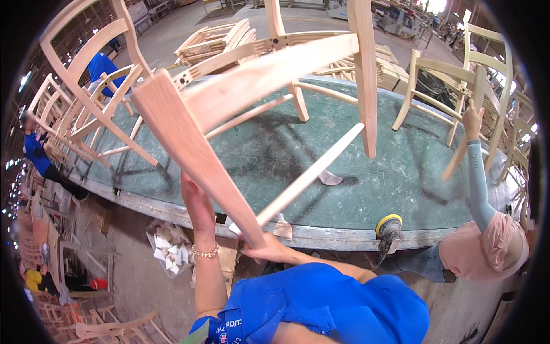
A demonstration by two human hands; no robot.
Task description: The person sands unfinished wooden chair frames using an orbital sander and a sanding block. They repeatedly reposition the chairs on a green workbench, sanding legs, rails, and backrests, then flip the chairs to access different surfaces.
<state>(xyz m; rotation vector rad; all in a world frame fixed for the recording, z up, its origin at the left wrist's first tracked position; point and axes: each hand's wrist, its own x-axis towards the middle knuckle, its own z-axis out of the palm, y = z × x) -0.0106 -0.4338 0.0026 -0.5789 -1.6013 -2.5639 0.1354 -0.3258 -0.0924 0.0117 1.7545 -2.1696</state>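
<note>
A bare wooden chair frame [195,149] stands tilted over the green-topped table, its near leg slanting down toward me. My left hand [196,198], with a beaded bracelet at the wrist, holds this leg from its left side; the leg hides most of its fingers. Lower down, my right hand [262,249] is closed round the leg's bottom end, where a stretcher joins it. A small white piece [234,229] shows beside the right hand, too little of it visible to name. Past the right hand, a pale scrap [283,229] lies at the table's edge.
On the green table [344,198] lie a curved offcut [330,178] and a sander with a yellow pad [389,232]. A bag of white scraps [171,247] sits below. A co-worker in pink [484,246] handles another chair [441,86] at right. More chair frames [94,74] stand left.
</note>
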